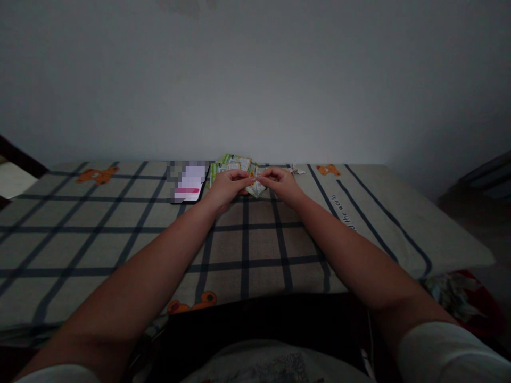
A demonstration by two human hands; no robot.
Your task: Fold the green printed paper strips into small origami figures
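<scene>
Near the back of the cloth-covered table, my left hand (229, 186) and my right hand (280, 183) meet over a small green and white packet (257, 189). Both hands pinch its upper edge with thumb and fingers, their fingertips almost touching. The packet's lower part hangs below the fingertips. More green packets (235, 161) lie in a pile just behind and beside my left hand. A small crumpled whitish scrap (296, 169) rests behind my right hand.
A phone (190, 182) with a lit screen lies left of the packets. The checked tablecloth (128, 213) has orange bear prints and reaches the wall (255, 80). Below the table's right edge is a red container (485, 300) with crumpled material in it.
</scene>
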